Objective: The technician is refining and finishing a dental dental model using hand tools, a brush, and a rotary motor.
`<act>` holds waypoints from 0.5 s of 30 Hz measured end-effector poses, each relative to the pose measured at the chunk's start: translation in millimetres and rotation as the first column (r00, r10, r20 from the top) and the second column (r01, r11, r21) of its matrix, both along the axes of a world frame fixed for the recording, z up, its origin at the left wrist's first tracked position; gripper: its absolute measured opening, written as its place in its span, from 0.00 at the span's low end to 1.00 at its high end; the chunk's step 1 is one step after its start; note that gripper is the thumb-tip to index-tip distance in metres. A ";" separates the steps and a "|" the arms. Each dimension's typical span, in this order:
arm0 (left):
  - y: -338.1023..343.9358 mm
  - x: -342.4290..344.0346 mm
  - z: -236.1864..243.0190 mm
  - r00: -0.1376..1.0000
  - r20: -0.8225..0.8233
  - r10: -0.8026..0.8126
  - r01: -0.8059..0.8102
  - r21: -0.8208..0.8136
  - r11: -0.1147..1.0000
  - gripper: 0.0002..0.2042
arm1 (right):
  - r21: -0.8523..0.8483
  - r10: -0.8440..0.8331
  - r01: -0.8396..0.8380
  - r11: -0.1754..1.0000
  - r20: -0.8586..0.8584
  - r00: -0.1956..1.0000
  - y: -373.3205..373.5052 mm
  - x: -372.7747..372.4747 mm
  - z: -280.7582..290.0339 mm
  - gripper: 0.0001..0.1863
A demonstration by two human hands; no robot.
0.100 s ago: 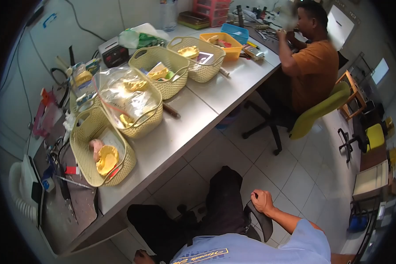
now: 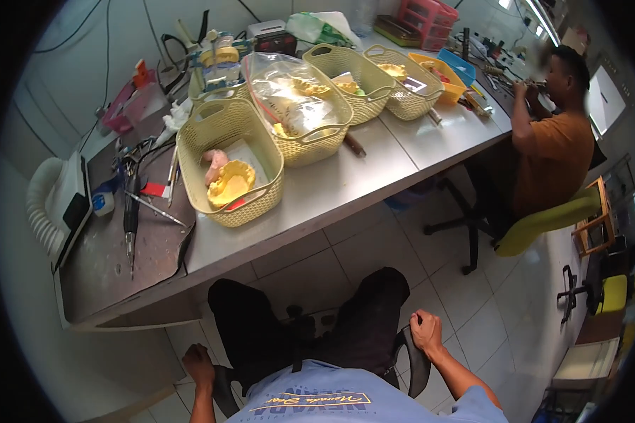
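Note:
My left hand (image 2: pixel 197 363) is low at the left, fingers curled, beside a black chair armrest (image 2: pixel 225 389); whether it holds anything is unclear. My right hand (image 2: pixel 425 330) is closed on the other armrest (image 2: pixel 412 362). Beyond my knees, the white worktable (image 2: pixel 346 185) carries pale mesh baskets (image 2: pixel 261 197). The nearest holds a yellow dental cast (image 2: pixel 231 187) and a pink piece (image 2: pixel 216 163); another holds a clear plastic bag (image 2: pixel 282 92) with yellow pieces. A handpiece (image 2: pixel 130 218) lies on a dark mat (image 2: pixel 99 268) at the left, near a white ribbed hose (image 2: pixel 42 211).
A co-worker (image 2: pixel 550 155) in an orange shirt sits at the right on a green chair (image 2: pixel 543 222), hands raised near the face with a small object. Yellow (image 2: pixel 457 95) and blue (image 2: pixel 458 65) trays and pink drawers (image 2: pixel 423 25) stand at the back. Another chair (image 2: pixel 609 292) is behind at the right.
My view has swung toward the left, so the table, baskets and co-worker sit further right and higher in the frame. More of my left hand and forearm now shows.

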State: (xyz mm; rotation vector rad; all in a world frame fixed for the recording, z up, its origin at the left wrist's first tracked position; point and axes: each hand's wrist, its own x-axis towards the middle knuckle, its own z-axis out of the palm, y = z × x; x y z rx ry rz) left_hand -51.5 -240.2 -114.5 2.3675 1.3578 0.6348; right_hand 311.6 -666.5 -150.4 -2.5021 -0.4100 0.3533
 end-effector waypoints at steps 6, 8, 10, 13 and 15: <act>27.1 69.5 -13.2 0.947 0.119 -0.298 0.306 -0.051 0.951 0.05 | 0.185 0.180 -0.235 0.954 0.272 0.945 51.3 6.8 65.1 0.09; 7.9 104.3 32.6 0.795 0.221 -0.565 0.567 0.056 0.821 0.05 | 0.302 0.206 -0.346 0.889 0.411 0.888 91.8 14.0 121.3 0.08; -5.4 132.5 85.4 0.596 0.210 -0.775 0.737 0.241 0.632 0.06 | 0.387 0.188 -0.448 0.806 0.551 0.813 122.3 22.1 175.1 0.08; -10.2 152.9 164.4 0.440 0.121 -0.890 0.813 0.367 0.451 0.06 | 0.332 0.218 -0.593 0.734 0.712 0.668 177.2 29.7 252.3 0.08; 1.1 159.9 197.4 0.378 0.076 -0.923 0.824 0.426 0.373 0.05 | 0.264 0.299 -0.662 0.702 0.735 0.609 221.1 34.2 299.6 0.07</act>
